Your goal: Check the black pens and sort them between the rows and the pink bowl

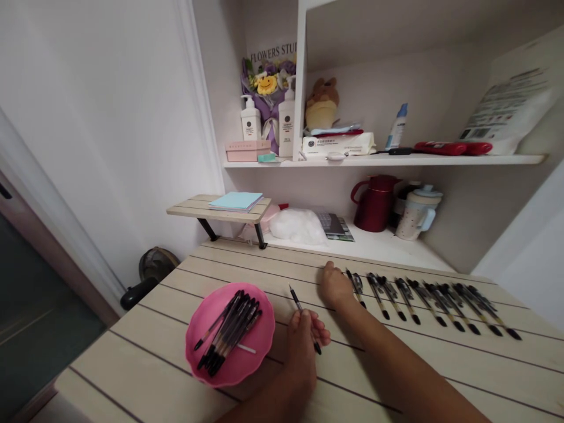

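Note:
My left hand [304,343] rests on the wooden table [132,352] and pinches a black pen [296,299], its tip pointing up and away from me. Just left of it stands a pink bowl [207,320] holding several black pens [229,332] and one white stick. My right hand [335,286] lies further back with its fingers curled at the upper end of the leftmost pen [358,292] in a row of pens [434,302]. That row runs to the right across the table, the pens lying side by side.
Behind the table a low shelf carries a red jug [375,202], a white lidded cup [418,212] and a plastic bag [297,226]. A small wooden riser [189,207] with a blue notebook stands at back left. Bottles, boxes and a plush toy fill the upper shelf. A fan [152,270] sits on the floor at left.

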`<state>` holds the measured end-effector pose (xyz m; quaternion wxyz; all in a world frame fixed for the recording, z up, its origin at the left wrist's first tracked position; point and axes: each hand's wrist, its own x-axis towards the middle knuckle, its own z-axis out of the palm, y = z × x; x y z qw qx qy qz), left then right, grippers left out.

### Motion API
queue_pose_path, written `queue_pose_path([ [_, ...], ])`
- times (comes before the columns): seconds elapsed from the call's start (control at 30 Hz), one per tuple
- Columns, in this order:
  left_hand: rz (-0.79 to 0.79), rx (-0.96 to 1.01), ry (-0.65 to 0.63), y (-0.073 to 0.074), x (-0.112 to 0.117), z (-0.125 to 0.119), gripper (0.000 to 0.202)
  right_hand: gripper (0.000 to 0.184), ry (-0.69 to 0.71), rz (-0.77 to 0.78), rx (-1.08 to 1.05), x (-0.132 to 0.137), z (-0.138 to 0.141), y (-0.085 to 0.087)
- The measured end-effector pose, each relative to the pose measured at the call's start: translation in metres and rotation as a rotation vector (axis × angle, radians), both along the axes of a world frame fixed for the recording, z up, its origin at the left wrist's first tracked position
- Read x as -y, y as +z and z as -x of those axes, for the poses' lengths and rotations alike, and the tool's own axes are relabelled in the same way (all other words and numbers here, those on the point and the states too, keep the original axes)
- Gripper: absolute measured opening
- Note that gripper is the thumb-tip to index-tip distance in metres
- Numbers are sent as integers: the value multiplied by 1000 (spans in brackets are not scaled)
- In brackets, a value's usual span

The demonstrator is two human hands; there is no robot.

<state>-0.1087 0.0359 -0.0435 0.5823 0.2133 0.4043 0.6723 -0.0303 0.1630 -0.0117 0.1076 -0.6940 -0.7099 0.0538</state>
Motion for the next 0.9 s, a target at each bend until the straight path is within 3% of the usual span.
queue_pose_path([
  [0.17, 9, -15, -22, -3, -2, 0, 42, 33, -4, 15, -3, 8, 0, 1],
  [0.3, 9, -88, -54, 0, 1, 2, 41, 28, -2, -14, -90, 21, -18, -2],
  [0.4, 23, -205, -138, 5, 5, 1, 37, 18, 49, 40, -358, 31, -43, -1],
  [0.53, 59, -245, -256, 9, 10, -4, 32, 20, 27, 185, -997, 48, -70, 6],
  [0.63, 19, -308, -299, 10, 15, -7, 28, 28, -2, 79, -1326, 61, -72, 14],
  [0.73, -64, -424, -322, 10, 19, -7, 23, 34, 36, -27, -1425, 70, -67, 24],
  [0.9, -132, -528, -313, 14, 19, -3, 19, 37, 152, -50, -1368, 77, -63, 37],
])
